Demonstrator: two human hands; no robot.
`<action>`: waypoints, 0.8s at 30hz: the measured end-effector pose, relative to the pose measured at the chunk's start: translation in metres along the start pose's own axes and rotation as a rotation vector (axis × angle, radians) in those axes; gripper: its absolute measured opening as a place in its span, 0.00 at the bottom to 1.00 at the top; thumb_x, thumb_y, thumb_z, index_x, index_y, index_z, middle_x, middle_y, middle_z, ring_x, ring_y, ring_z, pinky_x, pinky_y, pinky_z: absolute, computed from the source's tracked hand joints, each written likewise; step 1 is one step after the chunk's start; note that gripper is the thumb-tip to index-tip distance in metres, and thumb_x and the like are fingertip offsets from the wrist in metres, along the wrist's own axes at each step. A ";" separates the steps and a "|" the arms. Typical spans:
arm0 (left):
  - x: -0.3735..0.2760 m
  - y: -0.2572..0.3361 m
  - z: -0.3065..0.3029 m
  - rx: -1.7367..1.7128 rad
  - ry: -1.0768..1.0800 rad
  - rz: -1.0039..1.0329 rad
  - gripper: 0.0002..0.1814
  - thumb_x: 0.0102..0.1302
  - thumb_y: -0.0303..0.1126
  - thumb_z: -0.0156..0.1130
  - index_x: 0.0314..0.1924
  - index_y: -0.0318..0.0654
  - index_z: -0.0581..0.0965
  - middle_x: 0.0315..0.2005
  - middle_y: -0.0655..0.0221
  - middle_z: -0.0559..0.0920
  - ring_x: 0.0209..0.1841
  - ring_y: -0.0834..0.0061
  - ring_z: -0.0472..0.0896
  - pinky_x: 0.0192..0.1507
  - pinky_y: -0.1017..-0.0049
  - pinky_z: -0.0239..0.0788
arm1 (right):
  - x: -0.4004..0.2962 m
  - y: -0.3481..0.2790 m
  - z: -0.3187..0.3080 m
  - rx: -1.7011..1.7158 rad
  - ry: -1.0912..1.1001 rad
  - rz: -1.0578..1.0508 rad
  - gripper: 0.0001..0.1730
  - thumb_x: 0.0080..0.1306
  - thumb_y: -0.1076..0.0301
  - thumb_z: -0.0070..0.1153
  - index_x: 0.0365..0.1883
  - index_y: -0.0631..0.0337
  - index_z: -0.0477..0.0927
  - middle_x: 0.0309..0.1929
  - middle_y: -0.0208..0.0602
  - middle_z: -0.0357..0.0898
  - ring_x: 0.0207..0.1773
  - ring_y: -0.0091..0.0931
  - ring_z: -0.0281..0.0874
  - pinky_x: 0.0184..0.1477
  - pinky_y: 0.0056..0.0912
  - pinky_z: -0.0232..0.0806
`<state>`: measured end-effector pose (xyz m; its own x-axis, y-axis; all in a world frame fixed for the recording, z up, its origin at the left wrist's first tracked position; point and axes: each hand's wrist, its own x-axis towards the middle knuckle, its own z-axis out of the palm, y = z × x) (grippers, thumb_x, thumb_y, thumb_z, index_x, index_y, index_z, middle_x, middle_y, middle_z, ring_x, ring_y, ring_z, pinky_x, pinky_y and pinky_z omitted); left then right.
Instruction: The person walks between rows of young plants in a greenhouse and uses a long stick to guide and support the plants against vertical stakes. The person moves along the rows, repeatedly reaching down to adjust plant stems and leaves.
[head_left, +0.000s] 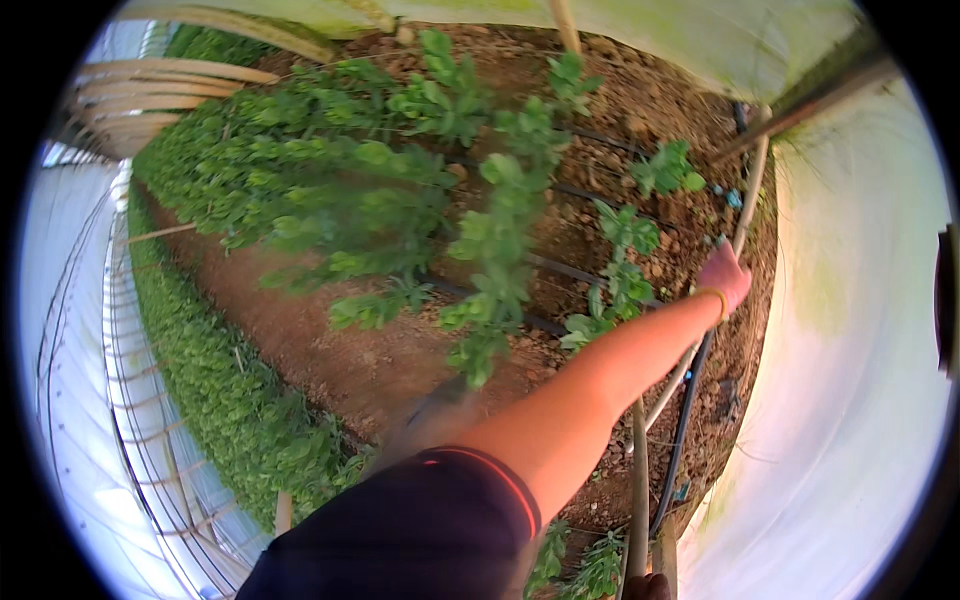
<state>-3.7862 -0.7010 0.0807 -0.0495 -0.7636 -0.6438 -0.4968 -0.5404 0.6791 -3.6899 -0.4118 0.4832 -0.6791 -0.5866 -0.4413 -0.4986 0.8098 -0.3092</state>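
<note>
A bare arm in a dark short sleeve with a red edge reaches across the lower middle. It appears to be my left arm. My left hand (724, 279), with a yellow band at the wrist, lies over a long pale pole (752, 180); its fingers look curled, but whether they grip the pole is unclear. At the bottom edge a small dark part, apparently my right hand (651, 586), shows beside an upright wooden pole (639, 487); its fingers are mostly hidden. Leafy green plants (628, 229) stand left of my left hand.
Black irrigation tubes (585, 191) cross the brown soil between plants. A thicker black hose (684, 442) runs beneath the wrist. Plastic sheeting (847, 315) bounds the right side, with a wooden post (817, 101) across it. Dense plant rows (225, 390) and curved greenhouse ribs lie left.
</note>
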 end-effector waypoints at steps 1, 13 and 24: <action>-0.011 -0.001 0.006 0.046 0.063 0.010 0.20 0.61 0.37 0.62 0.49 0.35 0.69 0.43 0.52 0.78 0.46 0.53 0.80 0.50 0.58 0.75 | -0.003 0.003 0.000 -0.014 -0.012 0.080 0.12 0.70 0.73 0.56 0.48 0.71 0.82 0.42 0.47 0.85 0.44 0.33 0.82 0.48 0.34 0.74; -0.114 -0.031 -0.051 -0.026 -0.138 -0.314 0.14 0.66 0.31 0.57 0.51 0.36 0.71 0.44 0.56 0.80 0.46 0.59 0.80 0.47 0.60 0.75 | -0.003 -0.007 -0.002 0.175 0.037 -0.306 0.11 0.70 0.71 0.53 0.36 0.71 0.83 0.33 0.43 0.83 0.36 0.32 0.78 0.40 0.34 0.71; -0.083 -0.047 -0.036 -0.019 -0.214 -0.295 0.20 0.62 0.32 0.62 0.54 0.36 0.73 0.43 0.56 0.81 0.45 0.57 0.82 0.48 0.59 0.74 | -0.006 -0.004 -0.005 0.245 -0.039 -0.242 0.15 0.75 0.66 0.50 0.38 0.70 0.83 0.34 0.38 0.83 0.37 0.29 0.79 0.40 0.33 0.71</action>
<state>-3.7276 -0.6246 0.1144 -0.0871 -0.4836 -0.8709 -0.5009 -0.7344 0.4579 -3.6864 -0.4112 0.4914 -0.5338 -0.7647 -0.3608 -0.4951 0.6286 -0.5998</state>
